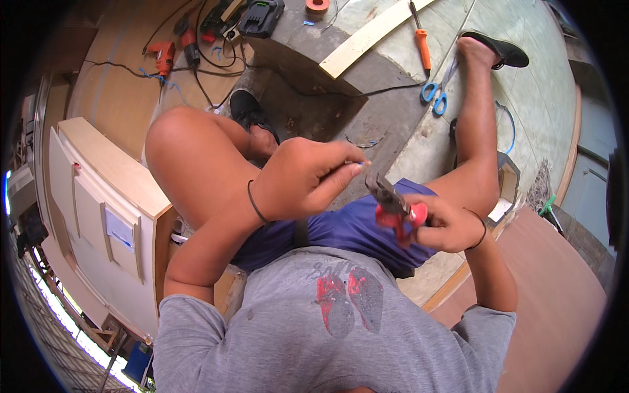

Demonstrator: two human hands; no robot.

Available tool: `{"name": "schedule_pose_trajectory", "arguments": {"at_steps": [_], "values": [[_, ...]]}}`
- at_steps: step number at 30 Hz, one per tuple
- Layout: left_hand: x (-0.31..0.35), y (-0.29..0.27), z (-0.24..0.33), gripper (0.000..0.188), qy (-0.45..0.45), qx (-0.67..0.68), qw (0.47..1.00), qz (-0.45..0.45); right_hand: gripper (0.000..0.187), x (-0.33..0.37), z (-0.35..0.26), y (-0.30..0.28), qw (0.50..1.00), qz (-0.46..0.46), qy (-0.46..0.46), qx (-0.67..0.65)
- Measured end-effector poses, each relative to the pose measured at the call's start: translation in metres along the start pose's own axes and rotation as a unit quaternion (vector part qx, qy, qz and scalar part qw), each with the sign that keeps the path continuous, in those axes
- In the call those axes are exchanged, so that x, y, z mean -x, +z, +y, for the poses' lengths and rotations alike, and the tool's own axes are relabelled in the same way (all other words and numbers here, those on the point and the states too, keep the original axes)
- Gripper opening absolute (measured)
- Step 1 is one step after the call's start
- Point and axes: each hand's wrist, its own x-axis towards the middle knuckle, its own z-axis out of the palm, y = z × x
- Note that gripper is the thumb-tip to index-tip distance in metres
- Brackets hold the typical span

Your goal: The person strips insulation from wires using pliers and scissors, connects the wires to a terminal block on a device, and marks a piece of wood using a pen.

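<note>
My left hand (304, 180) is raised over my lap, closed in a pinch with thumb and forefinger together. A tiny bluish and pale bit shows at its fingertips, too small to name. My right hand (452, 224) is wrapped round a pair of pliers (392, 211) with red handles and dark metal jaws. The jaws point up and a little left, near the left fingertips but apart from them. Beyond my hands, a few short thin wires (364, 142) lie on the grey concrete.
Blue-handled scissors (435, 98) and an orange-handled screwdriver (423, 52) lie beside a wooden strip (367, 39). Ahead left are a red drill (161, 57), trailing cords and a black battery charger (261, 18). A white cabinet panel (98, 203) stands at my left.
</note>
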Motion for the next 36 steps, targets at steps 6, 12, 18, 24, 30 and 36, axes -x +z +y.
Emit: {"name": "schedule_pose_trajectory", "arguments": {"at_steps": [6,12,18,24,30,36], "values": [[-0.004,-0.001,-0.003,0.018,-0.090,0.109,0.990,-0.018,0.064,-0.008,-0.006,0.002,0.777,0.320,-0.167,0.516],[-0.006,-0.002,0.000,0.025,-0.198,0.300,0.932,-0.057,0.061,-0.014,-0.020,0.000,0.634,0.389,-0.178,0.645],[-0.004,0.000,-0.006,0.021,-0.227,0.410,0.881,-0.066,0.049,-0.015,-0.023,-0.001,0.588,0.387,-0.177,0.688],[-0.004,0.002,-0.006,0.022,-0.212,0.416,0.882,-0.070,0.047,-0.014,-0.024,-0.004,0.584,0.383,-0.178,0.693],[-0.004,0.001,-0.007,0.025,-0.192,0.406,0.890,-0.078,0.045,-0.015,-0.025,-0.005,0.564,0.393,-0.187,0.702],[-0.002,0.004,-0.011,0.026,-0.185,0.334,0.924,-0.039,0.040,-0.011,-0.029,-0.004,0.573,0.383,-0.178,0.703]]}}
